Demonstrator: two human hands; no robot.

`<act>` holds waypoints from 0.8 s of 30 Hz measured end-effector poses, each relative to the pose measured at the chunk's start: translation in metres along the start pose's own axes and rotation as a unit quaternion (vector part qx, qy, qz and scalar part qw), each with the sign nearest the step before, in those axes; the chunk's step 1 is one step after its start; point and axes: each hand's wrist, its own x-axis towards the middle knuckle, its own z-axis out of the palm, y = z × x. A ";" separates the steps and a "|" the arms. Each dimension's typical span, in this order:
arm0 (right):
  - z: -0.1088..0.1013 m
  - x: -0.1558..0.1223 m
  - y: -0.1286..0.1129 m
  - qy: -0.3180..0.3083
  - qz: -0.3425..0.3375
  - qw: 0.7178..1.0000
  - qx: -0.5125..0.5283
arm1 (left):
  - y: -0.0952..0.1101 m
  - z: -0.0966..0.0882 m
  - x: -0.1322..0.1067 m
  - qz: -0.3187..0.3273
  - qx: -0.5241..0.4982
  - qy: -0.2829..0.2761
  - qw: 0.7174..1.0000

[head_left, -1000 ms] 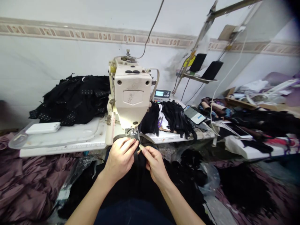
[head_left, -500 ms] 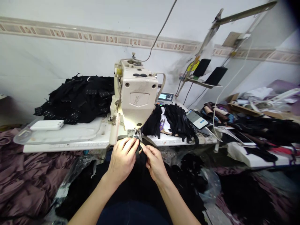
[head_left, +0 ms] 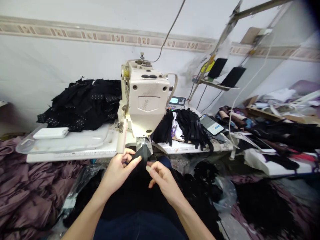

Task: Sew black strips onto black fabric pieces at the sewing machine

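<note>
Black fabric with a strap along it runs from under the needle of a cream sewing machine down toward my lap. On its left side my left hand grips the fabric edge, thumb on top and fingers partly beneath. My right hand pinches the strap just below the machine's presser foot, thumb against the forefinger, other fingers curled. Dark cloth blends together below the hands, so its edges are hard to make out.
A heap of black garment pieces lies left of the machine, beside a white power bank. At right are black straps, purple snips, a phone and a thread stand.
Both hands have drawn back from the needle toward me and moved apart a little. More of the black fabric and strap now shows in front of the presser foot.
</note>
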 end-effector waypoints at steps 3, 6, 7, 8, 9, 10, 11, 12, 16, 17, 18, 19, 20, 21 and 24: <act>0.005 0.003 -0.006 -0.030 0.033 0.997 0.066 | 0.002 0.002 0.009 -0.020 -0.046 -0.043 0.998; 0.007 0.008 -0.013 -0.008 0.015 0.997 0.079 | 0.001 0.011 0.011 -0.026 -0.091 -0.044 0.995; 0.007 0.009 -0.016 0.006 -0.003 0.998 0.069 | 0.000 0.014 0.010 -0.028 -0.102 -0.035 0.994; 0.006 0.010 -0.020 0.023 -0.028 0.998 0.050 | -0.001 0.017 0.009 -0.027 -0.110 -0.024 0.993; 0.005 0.011 -0.024 0.044 -0.060 0.997 0.025 | -0.002 0.019 0.007 -0.024 -0.114 -0.012 0.993; 0.003 0.011 -0.028 0.065 -0.097 0.993 -0.008 | -0.002 0.021 0.003 -0.018 -0.114 -0.003 0.993; 0.000 0.011 -0.033 0.083 -0.136 0.986 -0.046 | -0.001 0.023 -0.001 -0.010 -0.110 0.003 0.994; -0.004 0.010 -0.038 0.097 -0.172 0.977 -0.085 | 0.000 0.023 -0.006 0.001 -0.103 0.005 0.995; -0.022 0.014 -0.058 0.108 -0.237 0.952 -0.163 | 0.013 0.022 -0.029 0.033 -0.042 -0.016 0.998; -0.026 0.017 -0.061 0.109 -0.229 0.954 -0.160 | 0.016 0.022 -0.034 0.041 -0.022 -0.037 0.998; -0.029 0.021 -0.063 0.107 -0.215 0.958 -0.155 | 0.019 0.023 -0.037 0.048 -0.005 -0.064 0.997; -0.031 0.026 -0.064 0.103 -0.200 0.963 -0.152 | 0.020 0.023 -0.038 0.050 0.007 -0.093 0.994; -0.032 0.032 -0.064 0.098 -0.185 0.966 -0.151 | 0.021 0.024 -0.038 0.048 0.009 -0.115 0.992; -0.032 0.037 -0.062 0.093 -0.174 0.969 -0.152 | 0.021 0.025 -0.036 0.041 0.000 -0.127 0.991; -0.029 0.055 -0.054 0.088 -0.159 0.971 -0.155 | 0.019 0.026 -0.025 0.018 -0.053 -0.111 0.992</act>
